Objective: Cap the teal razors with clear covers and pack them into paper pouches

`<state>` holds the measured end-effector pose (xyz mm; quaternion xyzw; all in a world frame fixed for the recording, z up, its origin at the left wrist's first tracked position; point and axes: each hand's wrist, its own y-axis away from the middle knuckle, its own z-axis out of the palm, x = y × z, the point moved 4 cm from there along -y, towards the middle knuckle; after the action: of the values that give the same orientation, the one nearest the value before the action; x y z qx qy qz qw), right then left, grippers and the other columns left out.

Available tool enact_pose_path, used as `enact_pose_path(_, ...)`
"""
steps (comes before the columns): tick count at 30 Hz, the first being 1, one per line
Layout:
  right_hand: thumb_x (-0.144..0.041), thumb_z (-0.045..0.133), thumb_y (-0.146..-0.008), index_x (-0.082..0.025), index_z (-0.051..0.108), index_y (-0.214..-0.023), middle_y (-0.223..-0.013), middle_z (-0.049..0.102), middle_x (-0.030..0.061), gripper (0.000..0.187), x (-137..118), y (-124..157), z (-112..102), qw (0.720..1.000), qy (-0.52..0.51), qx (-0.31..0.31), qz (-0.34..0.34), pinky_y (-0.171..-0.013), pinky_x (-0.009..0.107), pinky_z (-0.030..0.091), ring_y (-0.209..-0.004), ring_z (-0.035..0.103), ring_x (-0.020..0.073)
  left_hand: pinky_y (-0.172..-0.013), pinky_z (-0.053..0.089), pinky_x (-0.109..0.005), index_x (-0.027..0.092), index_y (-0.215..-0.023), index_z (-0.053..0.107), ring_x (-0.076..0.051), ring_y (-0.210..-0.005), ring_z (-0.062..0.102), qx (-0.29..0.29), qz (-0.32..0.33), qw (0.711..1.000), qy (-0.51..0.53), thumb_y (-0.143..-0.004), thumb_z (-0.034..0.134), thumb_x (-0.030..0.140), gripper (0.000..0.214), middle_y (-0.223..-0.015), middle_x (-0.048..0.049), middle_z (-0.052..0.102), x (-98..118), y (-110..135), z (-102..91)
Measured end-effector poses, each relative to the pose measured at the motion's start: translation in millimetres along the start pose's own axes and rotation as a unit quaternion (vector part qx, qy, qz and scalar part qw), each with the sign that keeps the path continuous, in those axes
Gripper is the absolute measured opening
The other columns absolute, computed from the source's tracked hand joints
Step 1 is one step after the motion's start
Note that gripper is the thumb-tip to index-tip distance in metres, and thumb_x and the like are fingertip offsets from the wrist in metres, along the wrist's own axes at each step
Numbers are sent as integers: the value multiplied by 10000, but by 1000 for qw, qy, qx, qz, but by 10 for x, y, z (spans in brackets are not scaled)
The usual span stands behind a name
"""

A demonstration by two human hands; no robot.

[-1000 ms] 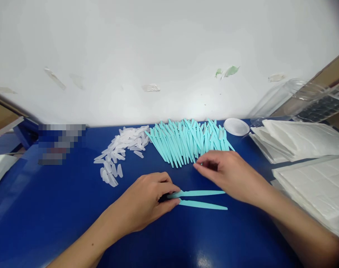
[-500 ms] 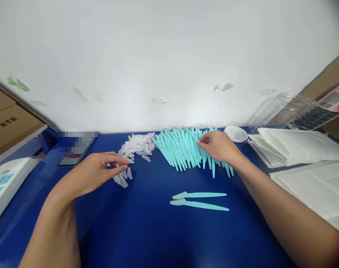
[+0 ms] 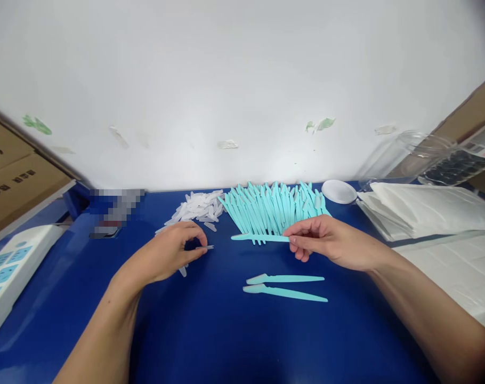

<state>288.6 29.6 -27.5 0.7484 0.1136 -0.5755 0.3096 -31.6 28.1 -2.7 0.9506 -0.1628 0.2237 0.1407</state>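
Note:
My right hand (image 3: pixel 326 240) pinches the handle end of a turquoise eyebrow razor (image 3: pixel 262 238), held level with its blade end pointing left. Opposite it, my left hand (image 3: pixel 176 248) grips a small clear plastic blade cover (image 3: pixel 209 247) between thumb and fingertips. A gap separates the cover from the razor's tip. Behind the right hand lies a pile of turquoise razors (image 3: pixel 272 205). Beyond the left hand is a heap of translucent covers (image 3: pixel 198 206), with a few more partly hidden under that hand. Two razors with covers on their blades (image 3: pixel 286 288) lie side by side nearer me.
A white power strip (image 3: pixel 22 272) and a phone (image 3: pixel 110 226), partly pixelated, lie at left. To the right are a small white dish (image 3: pixel 339 191), white padded packets (image 3: pixel 434 210) and a clear plastic jar (image 3: pixel 402 157). A white wall (image 3: pixel 242 90) rises behind the blue table (image 3: pixel 210 336).
My right hand has drawn one razor out of the pile towards me and turned it level. My left hand has moved right, away from the loose covers, carrying one cover.

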Motion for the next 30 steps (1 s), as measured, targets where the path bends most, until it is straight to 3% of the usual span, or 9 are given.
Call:
enact_pose_path(5,-495,701,-880,-127,726,-1059,-844,701,40,409,64,14,-51,1000,12,-12,-1,-751,342,545,-737,659,148,-651,487,-263,231,-1016,749,-179,-779,636,43,-42,980,192,-916,644,540,341,-914,-29,733,169,-45,83)
enact_pose_path(8,-476,688,-894,-123,734,-1055,-825,703,41,391,61,21,-58,1000,26,-15,-1,-748,343,540,-730,651,149,-674,505,-265,220,-1009,764,-183,-811,657,17,-57,964,258,-889,693,537,346,-947,-37,754,202,-70,161)
enact_pose_path(13,-434,683,-899,-128,722,-1130,-815,713,34,386,65,15,-47,999,28,-13,9,-754,320,538,-731,652,141,-758,539,-276,241,-1021,772,-203,-896,689,-18,-51,959,277,-878,710,535,333,-991,-29,772,243,-89,252)
enact_pose_path(17,-446,678,-892,-140,740,-1066,-823,716,35,358,56,18,-31,999,39,-19,9,-751,316,535,-739,654,143,-745,537,-266,259,-1016,771,-199,-877,691,-31,-46,962,266,-895,685,539,317,-953,-13,775,285,-99,314)
enact_pose_path(24,-487,678,-893,-130,730,-1027,-811,689,31,385,14,48,-64,1000,26,-14,4,-738,320,533,-715,634,135,-672,499,-244,231,-998,767,-166,-795,640,12,-40,962,270,-889,712,502,297,-911,-23,742,185,-61,166)
enact_pose_path(30,-465,658,-909,-128,725,-988,-812,685,29,353,-2,55,-35,999,25,-23,-4,-731,314,536,-714,634,133,-735,505,-261,239,-1019,756,-180,-858,652,-38,-58,956,285,-893,706,514,308,-947,-22,745,271,-79,293)
